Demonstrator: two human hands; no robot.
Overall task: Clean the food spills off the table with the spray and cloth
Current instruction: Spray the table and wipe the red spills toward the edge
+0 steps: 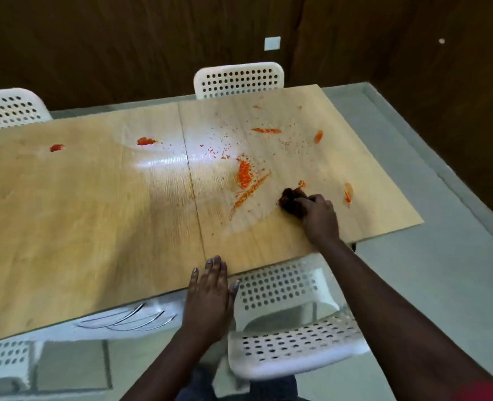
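1. Wood-grain table (94,215) fills most of the frame, with a seam running down the middle of the top.
2. My right hand (320,218) is right of centre, fingers curled round a dark brown cloth (290,202) that's pressed onto the tabletop. The hand covers a good chunk of the cloth, so only the bunched front end shows.
3. My left hand (209,293) lies flat with straight fingers at the near table edge, low in the middle of the frame, holding nothing.
4. Biggest orange spill (244,175) sits just up-left of the cloth, with a long smear trailing down from it. Tiny orange crumbs scatter above it, too small to make out properly.
5. More orange marks: two streaks in the upper right of the tabletop (267,130) (318,136), one by the right edge (348,193), and two red blobs toward the upper left (146,141) (56,147).
6. White perforated chairs ring the table: one at the far side (239,79), one tucked under right in front of me (294,342), one cut off at the left edge (8,108).
7. Bottom of the frame is blurry and warped, so the stuff under the table edge is hard to read.
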